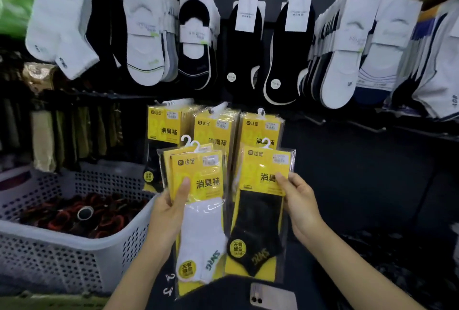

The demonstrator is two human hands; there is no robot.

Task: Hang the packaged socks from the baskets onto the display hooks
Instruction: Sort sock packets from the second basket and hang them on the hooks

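Both grips are closed on sock packs. The left hand (169, 212) curls round a stack of white-sock packs (201, 222), thumb pressed flat on the front yellow card; two white hangers at the top of the stack suggest at least two packs. The right hand (301, 206) pinches a single black-sock pack (260, 222) by its right edge, thumb on the front of the card. The two lots are held upright, side by side, just in front of the display.

Behind them three bunches of the same yellow packs hang from the rack: left (164, 123), middle (213, 130) and right (260, 128). Each card reads 达足 and 消臭袜; the toes of the held socks carry letters that look like SPRC.

Above runs a row of carded socks in white, black and grey, with two black pairs (244, 48) in the middle; a white sock (59, 11) at the upper left is marked QZF.

One pale perforated basket (74, 255) sits to the left, holding dark and red items too blurred to name. One phone (273, 296) lies at the bottom edge, below the packs
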